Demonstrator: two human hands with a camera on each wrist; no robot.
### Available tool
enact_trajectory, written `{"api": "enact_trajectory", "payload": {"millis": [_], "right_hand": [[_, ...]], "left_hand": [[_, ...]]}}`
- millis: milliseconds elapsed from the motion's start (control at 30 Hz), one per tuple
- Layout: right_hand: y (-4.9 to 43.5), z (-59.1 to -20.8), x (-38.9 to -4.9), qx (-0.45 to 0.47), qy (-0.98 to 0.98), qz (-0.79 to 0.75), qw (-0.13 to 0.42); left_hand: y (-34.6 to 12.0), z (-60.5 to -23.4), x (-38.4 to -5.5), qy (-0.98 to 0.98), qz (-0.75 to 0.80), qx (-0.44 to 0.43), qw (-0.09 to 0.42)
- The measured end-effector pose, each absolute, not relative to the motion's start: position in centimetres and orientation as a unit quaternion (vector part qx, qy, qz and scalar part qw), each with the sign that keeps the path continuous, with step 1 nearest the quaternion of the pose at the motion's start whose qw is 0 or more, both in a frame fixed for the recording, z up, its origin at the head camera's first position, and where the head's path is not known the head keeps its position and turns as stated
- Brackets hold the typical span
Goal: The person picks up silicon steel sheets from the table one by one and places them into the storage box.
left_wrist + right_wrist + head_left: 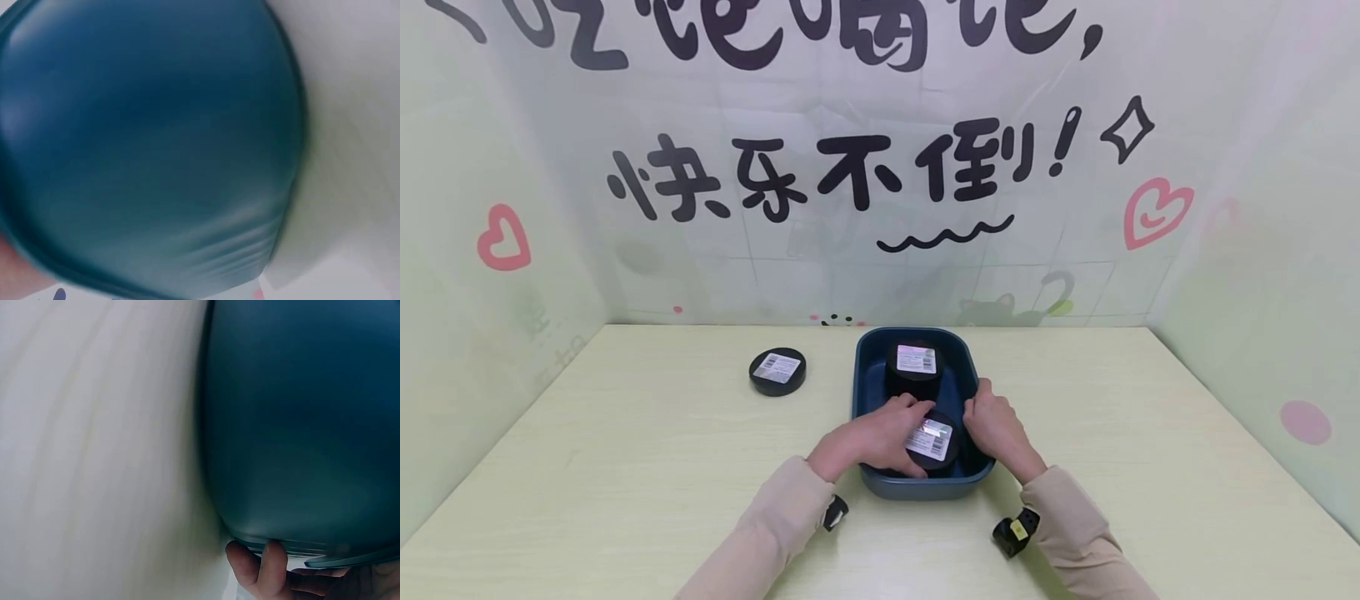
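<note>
My left hand [886,435] reaches over the left side of a dark blue basin [964,350] and grips a round black disc [934,442] with a white label, at the basin's near end. On the right side, my right hand [998,427] holds the basin's rim; in the right wrist view its fingers [272,569] curl against the outer wall. Behind the gripped disc, another labelled black disc [916,360] sits at the top of a black stack inside the basin. The basin's outer wall [156,144] fills most of the left wrist view.
One more black disc [777,372] with a white label lies on the pale wooden table [647,433], left of the basin. Printed curtain walls [820,275] enclose the table at the back and both sides. Wrist cameras [1015,533] hang beneath both sleeves, close to the tabletop.
</note>
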State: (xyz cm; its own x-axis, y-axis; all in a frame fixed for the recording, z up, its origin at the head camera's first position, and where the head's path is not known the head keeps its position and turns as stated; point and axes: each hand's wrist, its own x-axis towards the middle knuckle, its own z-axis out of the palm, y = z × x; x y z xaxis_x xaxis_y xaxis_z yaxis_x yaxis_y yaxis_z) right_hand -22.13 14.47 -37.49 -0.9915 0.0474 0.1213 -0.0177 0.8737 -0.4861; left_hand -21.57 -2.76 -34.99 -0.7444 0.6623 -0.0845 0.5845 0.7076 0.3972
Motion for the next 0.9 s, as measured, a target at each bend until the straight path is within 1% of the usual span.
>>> {"api": "enact_trajectory", "payload": {"millis": [133,200,433,667,800,900], "right_hand": [[14.5,-37.5,-22.1,-0.008,-0.965,0.254,0.063],[14.5,-37.5,-22.1,-0.009,-0.965,0.255,0.063],[14.6,-37.3,-22.1,-0.005,-0.965,0.256,0.054],[14.6,-37.3,-22.1,-0.007,-0.966,0.255,0.053],[14.6,-37.3,-22.1,-0.007,-0.966,0.255,0.052],[14.6,-37.3,-22.1,-0.008,-0.965,0.255,0.052]], "left_hand": [[-3.3,-34.6,-21.5,0.91,0.205,0.342,0.109],[-3.7,-34.4,-21.5,0.906,0.223,0.347,0.098],[-5.0,-33.8,-22.1,0.898,0.261,0.352,0.013],[-6.7,-33.2,-22.6,0.898,0.279,0.335,-0.057],[-7.6,-33.1,-22.9,0.898,0.284,0.326,-0.081],[-8.4,-33.1,-23.2,0.9,0.288,0.315,-0.087]]}}
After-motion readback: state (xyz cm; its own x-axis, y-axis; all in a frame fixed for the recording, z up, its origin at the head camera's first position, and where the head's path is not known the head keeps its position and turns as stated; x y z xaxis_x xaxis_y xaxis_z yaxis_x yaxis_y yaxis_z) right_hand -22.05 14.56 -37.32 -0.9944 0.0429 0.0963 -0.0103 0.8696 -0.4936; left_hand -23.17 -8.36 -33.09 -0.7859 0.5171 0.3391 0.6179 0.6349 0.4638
